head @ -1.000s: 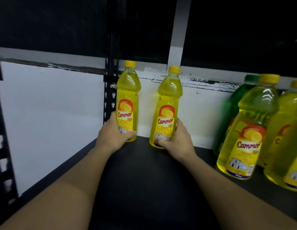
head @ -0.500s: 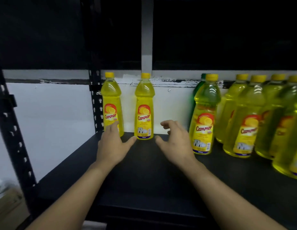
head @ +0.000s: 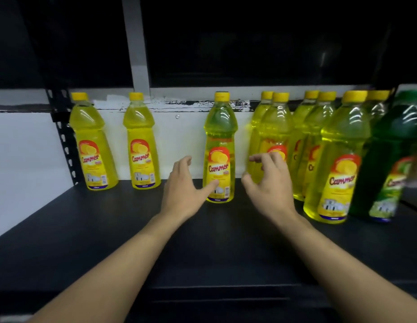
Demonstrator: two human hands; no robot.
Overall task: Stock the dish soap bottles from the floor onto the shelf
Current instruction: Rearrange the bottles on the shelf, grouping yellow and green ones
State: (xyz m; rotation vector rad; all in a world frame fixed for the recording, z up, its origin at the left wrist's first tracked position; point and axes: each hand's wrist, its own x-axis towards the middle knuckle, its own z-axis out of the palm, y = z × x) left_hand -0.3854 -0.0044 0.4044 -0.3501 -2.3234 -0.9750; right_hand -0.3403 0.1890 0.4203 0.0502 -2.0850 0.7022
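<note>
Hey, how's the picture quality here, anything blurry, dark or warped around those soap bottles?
Head view: the green bottle at the right edge is smeared by blur, the left hand and right hand slightly soft; above the shelf it is nearly black; white glare streaks sit on the bottle shoulders; the wide lens leans the leftmost yellow bottle and the right-hand ones outward.

Glossy clear-plastic bottles (head: 218, 148), matt shelf (head: 109, 229)

1. White wall (head: 28, 148), left and centre of frame.
2. Pale vertical strip (head: 135, 43), upper centre, against dark panel (head: 272, 38).
3. Chipped black paint band (head: 191, 105) along the wall's top edge.
</note>
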